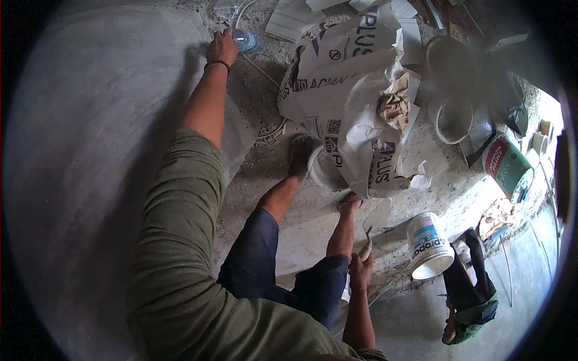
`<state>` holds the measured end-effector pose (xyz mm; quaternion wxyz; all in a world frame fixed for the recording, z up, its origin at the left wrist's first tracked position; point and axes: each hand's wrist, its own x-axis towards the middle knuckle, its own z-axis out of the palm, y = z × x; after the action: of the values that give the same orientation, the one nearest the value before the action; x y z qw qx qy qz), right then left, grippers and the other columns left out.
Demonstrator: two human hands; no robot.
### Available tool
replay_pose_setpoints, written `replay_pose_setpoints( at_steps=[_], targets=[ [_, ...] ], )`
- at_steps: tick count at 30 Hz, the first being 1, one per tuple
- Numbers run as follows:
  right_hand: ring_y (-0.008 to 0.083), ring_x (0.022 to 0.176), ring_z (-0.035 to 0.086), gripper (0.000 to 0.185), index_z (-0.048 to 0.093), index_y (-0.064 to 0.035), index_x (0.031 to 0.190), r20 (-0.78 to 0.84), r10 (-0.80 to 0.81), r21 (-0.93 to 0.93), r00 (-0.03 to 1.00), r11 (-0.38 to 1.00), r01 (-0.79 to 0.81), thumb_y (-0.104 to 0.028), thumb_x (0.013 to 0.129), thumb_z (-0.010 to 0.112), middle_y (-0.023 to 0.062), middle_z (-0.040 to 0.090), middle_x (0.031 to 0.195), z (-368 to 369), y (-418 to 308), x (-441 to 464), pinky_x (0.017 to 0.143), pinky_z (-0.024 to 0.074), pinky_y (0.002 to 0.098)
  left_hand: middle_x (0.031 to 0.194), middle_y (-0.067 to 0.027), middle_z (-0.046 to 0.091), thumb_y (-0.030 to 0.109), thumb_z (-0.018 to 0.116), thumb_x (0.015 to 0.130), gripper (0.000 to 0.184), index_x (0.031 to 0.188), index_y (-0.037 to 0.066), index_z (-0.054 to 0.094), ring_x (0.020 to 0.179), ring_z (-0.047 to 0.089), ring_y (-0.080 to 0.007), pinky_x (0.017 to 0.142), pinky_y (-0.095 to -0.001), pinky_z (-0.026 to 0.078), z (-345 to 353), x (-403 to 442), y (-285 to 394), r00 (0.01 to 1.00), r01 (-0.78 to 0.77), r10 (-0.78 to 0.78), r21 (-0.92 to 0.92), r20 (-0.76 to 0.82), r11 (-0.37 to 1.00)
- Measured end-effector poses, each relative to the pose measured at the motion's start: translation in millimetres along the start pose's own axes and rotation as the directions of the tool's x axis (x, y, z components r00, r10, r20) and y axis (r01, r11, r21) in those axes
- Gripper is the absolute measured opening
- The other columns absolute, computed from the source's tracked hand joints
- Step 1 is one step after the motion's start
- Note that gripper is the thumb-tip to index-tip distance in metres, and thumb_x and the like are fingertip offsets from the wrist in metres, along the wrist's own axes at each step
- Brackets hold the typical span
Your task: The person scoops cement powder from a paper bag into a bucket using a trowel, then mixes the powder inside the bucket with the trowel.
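My left hand is stretched far out to the upper left, its fingers closed round one end of a clear plastic water bottle. The bottle's other end points right over the rubble. Nearer my body, my right hand grips the pale handle of a trowel. The trowel's blade reaches away over the dusty floor, grey against grey. A bucket sits between my feet, partly covered by a large printed paper sack.
To the right lies a tipped white bucket, with a green and red paint pail beyond it. A dark bag rests near the white bucket. Another pale bucket and tile pieces lie farther off. A smooth grey wall rises at left.
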<state>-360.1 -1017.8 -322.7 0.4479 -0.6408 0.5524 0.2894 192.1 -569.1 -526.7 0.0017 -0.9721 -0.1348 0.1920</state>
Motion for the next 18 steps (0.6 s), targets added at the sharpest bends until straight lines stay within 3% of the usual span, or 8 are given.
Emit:
replay_pose_setpoints(
  at_steps=[4, 7, 8, 10, 12, 13, 15, 18],
  targets=[
    [0.0105, 0.065, 0.049, 0.03, 0.049, 0.0009, 0.102, 0.017, 0.093, 0.05, 0.996, 0.994, -0.094, -0.014, 0.081, 0.065, 0.0041, 0.054, 0.078, -1, -15, -5, 0.057, 0.0424, 0.0278, 0.126, -0.0173, 0.048, 0.03, 0.058, 0.089, 0.045, 0.128, 0.011, 0.048, 0.113, 0.053, -0.0374, 0.09, -0.0473, 0.048, -9, -6, 4, 1.0, 0.022, -0.022, 0.025, 0.017, 0.999],
    [0.0103, 0.063, 0.048, 0.029, 0.049, 0.0006, 0.102, -0.046, 0.102, 0.037, 0.994, 0.994, -0.101, -0.014, 0.082, 0.064, 0.0031, 0.053, 0.076, -3, -17, -8, 0.056, 0.0417, 0.0273, 0.125, -0.0189, 0.048, 0.035, 0.061, 0.085, 0.052, 0.128, 0.009, 0.048, 0.115, 0.049, -0.0369, 0.093, -0.0474, 0.045, -22, -19, 31, 0.987, 0.003, 0.016, 0.117, -0.162, 0.993],
    [0.0099, 0.063, 0.048, 0.028, 0.05, 0.0003, 0.101, -0.073, 0.088, 0.056, 0.993, 0.995, -0.084, -0.013, 0.081, 0.064, 0.0026, 0.052, 0.075, -2, -13, -8, 0.055, 0.0412, 0.027, 0.127, -0.0205, 0.046, 0.039, 0.065, 0.081, 0.059, 0.126, 0.005, 0.048, 0.117, 0.045, -0.0372, 0.095, -0.0474, 0.042, -22, -20, 51, 0.969, -0.044, 0.041, -0.006, -0.244, 0.999],
    [0.0095, 0.063, 0.048, 0.024, 0.051, -0.0002, 0.096, -0.084, 0.008, 0.078, 0.996, 0.997, -0.002, -0.013, 0.081, 0.065, 0.0014, 0.051, 0.075, -4, 1, 0, 0.053, 0.0401, 0.0264, 0.117, -0.0192, 0.051, 0.043, 0.064, 0.081, 0.057, 0.118, 0.0, 0.054, 0.11, 0.05, -0.0359, 0.09, -0.0452, 0.045, -21, -35, 118, 0.876, -0.315, 0.232, -0.137, -0.423, 0.939],
    [0.0099, 0.062, 0.048, 0.023, 0.051, -0.0004, 0.093, -0.1, 0.0, 0.102, 0.995, 0.995, 0.011, -0.014, 0.081, 0.065, 0.0018, 0.051, 0.075, -1, -8, 0, 0.053, 0.0406, 0.0273, 0.099, -0.0227, 0.062, 0.056, 0.07, 0.072, 0.066, 0.102, -0.003, 0.061, 0.092, 0.061, -0.0379, 0.082, -0.0432, 0.049, -48, -83, 214, 0.911, -0.412, 0.302, -0.591, -0.281, 0.694],
    [0.01, 0.06, 0.048, 0.022, 0.051, -0.0007, 0.092, -0.109, -0.029, 0.11, 0.994, 0.993, 0.041, -0.014, 0.082, 0.065, 0.0017, 0.051, 0.074, 1, -10, 4, 0.053, 0.0407, 0.0272, 0.095, -0.0241, 0.063, 0.058, 0.073, 0.066, 0.07, 0.098, -0.003, 0.062, 0.088, 0.063, -0.0386, 0.079, -0.0431, 0.051, -54, -106, 258, 0.885, -0.466, 0.364, -0.542, -0.29, 0.7],
    [0.0101, 0.058, 0.048, 0.022, 0.05, -0.0013, 0.091, -0.113, -0.024, 0.145, 0.993, 0.989, 0.041, -0.014, 0.082, 0.065, 0.0022, 0.05, 0.073, 0, -23, 7, 0.052, 0.0411, 0.0271, 0.101, -0.0234, 0.063, 0.052, 0.074, 0.066, 0.063, 0.097, -0.001, 0.062, 0.093, 0.063, -0.0376, 0.083, -0.0427, 0.051, -54, -143, 323, 0.873, -0.485, 0.447, -0.425, -0.193, 0.764],
    [0.0105, 0.056, 0.049, 0.022, 0.049, -0.0021, 0.09, -0.15, -0.039, 0.182, 0.988, 0.981, 0.066, -0.014, 0.081, 0.065, 0.0033, 0.051, 0.071, -8, -63, 6, 0.05, 0.0418, 0.0267, 0.11, -0.0217, 0.06, 0.05, 0.072, 0.067, 0.07, 0.113, 0.0, 0.053, 0.104, 0.057, -0.0417, 0.089, -0.0425, 0.049, 18, -147, 346, 0.851, -0.471, 0.36, -0.254, -0.381, 0.845]
  ],
)
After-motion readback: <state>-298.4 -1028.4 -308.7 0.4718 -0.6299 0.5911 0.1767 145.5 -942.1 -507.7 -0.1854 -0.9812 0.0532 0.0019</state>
